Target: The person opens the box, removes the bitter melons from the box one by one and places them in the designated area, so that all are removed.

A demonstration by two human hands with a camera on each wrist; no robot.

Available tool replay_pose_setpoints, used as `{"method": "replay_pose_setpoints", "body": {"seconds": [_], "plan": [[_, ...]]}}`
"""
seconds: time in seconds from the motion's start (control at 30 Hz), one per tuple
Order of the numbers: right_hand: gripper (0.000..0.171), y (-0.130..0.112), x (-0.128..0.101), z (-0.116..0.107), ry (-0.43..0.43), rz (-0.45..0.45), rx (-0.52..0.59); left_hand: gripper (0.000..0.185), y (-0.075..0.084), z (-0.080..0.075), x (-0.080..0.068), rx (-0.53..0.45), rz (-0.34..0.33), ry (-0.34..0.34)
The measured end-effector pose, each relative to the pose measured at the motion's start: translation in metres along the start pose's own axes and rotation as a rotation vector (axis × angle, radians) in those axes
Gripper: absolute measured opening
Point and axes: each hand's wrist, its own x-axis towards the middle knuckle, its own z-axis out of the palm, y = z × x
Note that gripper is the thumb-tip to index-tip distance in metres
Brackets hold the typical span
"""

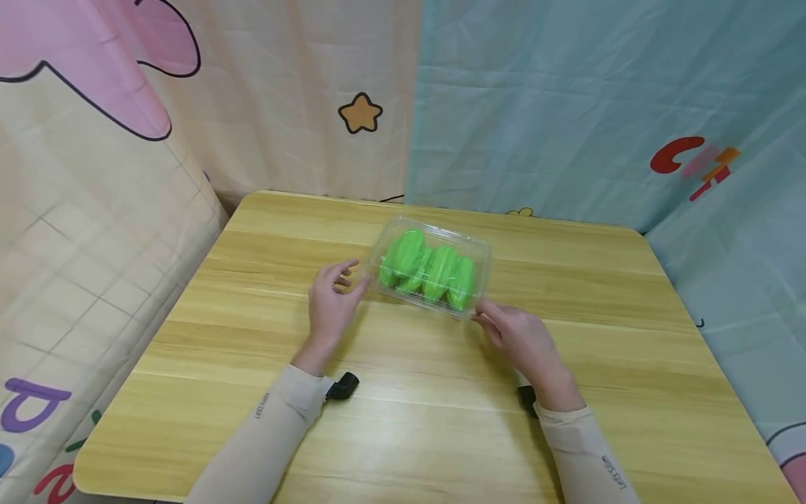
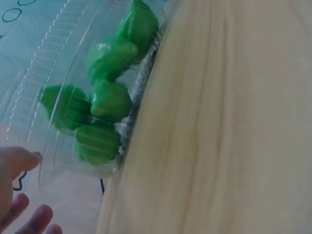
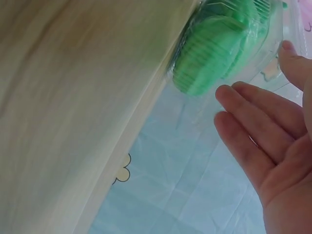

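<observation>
Toward the back of the table sits a clear plastic box [image 1: 434, 225], and several bright green, ribbed, elongated fruit-like pieces [image 1: 439, 271] lie inside it, seen through the plastic. In the left wrist view their pointed ends [image 2: 111, 100] face the camera. My left hand [image 1: 331, 301] is at the box's left side, its thumb right at the plastic edge and the other fingers loosely bent below. At the near right corner is my right hand [image 1: 519, 339]. The right wrist view shows its thumb [image 3: 288, 48] by the clear rim and its other fingers nearly straight beside the box.
The wood-grain table [image 1: 403, 420] has rounded corners. Behind it and along the sides hang printed curtains [image 1: 567, 105], one with a star [image 1: 361, 113]. A black wrist-camera mount [image 1: 343, 386] juts from the left sleeve.
</observation>
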Motion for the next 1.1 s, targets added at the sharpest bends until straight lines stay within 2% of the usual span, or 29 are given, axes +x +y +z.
{"method": "replay_pose_setpoints", "body": {"seconds": [0.2, 0.3, 0.4, 0.53, 0.77, 0.93, 1.1], "plan": [[0.018, 0.002, 0.002, -0.004, 0.067, -0.032, -0.035, 0.018, -0.001, -0.011, 0.008, 0.087, 0.163, -0.058], [0.018, 0.005, 0.001, -0.007, 0.1, -0.031, -0.031, 0.013, -0.001, -0.015, 0.011, 0.114, 0.25, -0.112], [0.019, 0.009, -0.001, -0.01, 0.12, -0.023, -0.013, 0.01, 0.0, -0.02, 0.014, 0.153, 0.369, -0.176], [0.022, 0.014, -0.003, -0.015, 0.11, -0.024, 0.017, 0.011, 0.001, -0.026, 0.015, 0.21, 0.516, -0.248], [0.024, 0.018, -0.007, -0.027, 0.053, -0.028, 0.074, 0.012, 0.0, -0.035, 0.017, 0.23, 0.695, -0.337], [0.026, 0.02, -0.008, -0.033, 0.049, -0.06, 0.108, 0.013, -0.001, -0.039, 0.017, 0.191, 0.783, -0.378], [0.015, 0.021, -0.008, -0.039, 0.069, -0.064, 0.196, 0.01, -0.001, -0.04, 0.018, 0.115, 0.801, -0.387]]}}
